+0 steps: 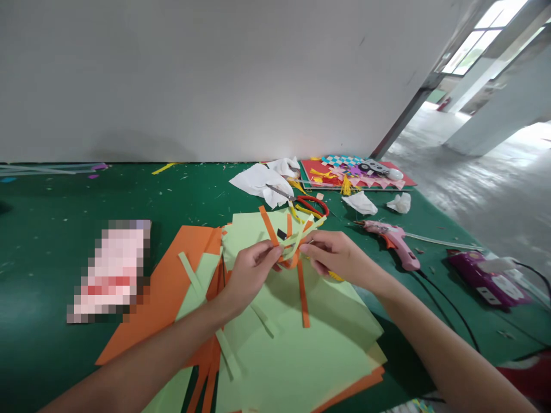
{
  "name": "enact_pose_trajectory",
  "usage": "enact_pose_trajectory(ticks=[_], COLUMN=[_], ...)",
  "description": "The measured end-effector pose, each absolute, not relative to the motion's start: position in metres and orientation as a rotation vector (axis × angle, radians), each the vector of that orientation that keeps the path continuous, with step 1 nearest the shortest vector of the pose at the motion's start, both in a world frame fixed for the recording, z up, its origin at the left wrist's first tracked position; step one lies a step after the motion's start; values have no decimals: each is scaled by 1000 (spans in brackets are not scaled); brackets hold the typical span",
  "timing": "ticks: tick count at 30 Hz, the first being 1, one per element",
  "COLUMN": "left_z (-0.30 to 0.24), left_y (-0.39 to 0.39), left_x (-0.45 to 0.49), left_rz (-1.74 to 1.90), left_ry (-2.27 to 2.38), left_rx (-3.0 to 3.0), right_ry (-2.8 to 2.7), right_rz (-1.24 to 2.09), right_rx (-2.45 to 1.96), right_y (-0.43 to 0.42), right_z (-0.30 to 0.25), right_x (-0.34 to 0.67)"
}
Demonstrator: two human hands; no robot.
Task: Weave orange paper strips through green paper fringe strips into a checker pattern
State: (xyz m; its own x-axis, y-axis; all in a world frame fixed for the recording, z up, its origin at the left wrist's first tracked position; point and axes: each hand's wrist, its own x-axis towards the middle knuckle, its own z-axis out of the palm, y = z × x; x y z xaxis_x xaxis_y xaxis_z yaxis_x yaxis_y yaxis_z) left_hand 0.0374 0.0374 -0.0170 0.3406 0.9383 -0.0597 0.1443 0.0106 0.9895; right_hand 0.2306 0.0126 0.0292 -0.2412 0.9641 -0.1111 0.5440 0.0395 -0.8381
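Between my two hands is a small weave of orange and pale green paper strips, its loose ends sticking out several ways. My left hand pinches its left side between thumb and fingers. On the right side, my right hand closes thumb and forefinger on the strips. One orange strip hangs down from the weave. Beneath lie pale green paper sheets, with orange paper to the left. Loose green strips rest on the sheets. Something yellow shows partly under my right hand.
Red-handled scissors lie behind my hands by white tissues. To the right are a pink glue gun with a black cord and a purple power strip. A red sheet bears craft pieces. A blurred-out packet-like item lies left.
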Motion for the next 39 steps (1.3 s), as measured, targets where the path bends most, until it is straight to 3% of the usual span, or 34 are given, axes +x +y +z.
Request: enact_pose_trajectory(ticks=[10,39], left_z=[-15,-15], left_y=[36,33], left_x=[38,37], left_rz=[867,821], left_ry=[1028,1049], left_rx=[1398,1539], right_ry=[-1470,-1521], right_rz=[1471,1637], right_rx=[-1419,-1393], right_y=[17,12], right_z=[26,26], right_x=[234,225])
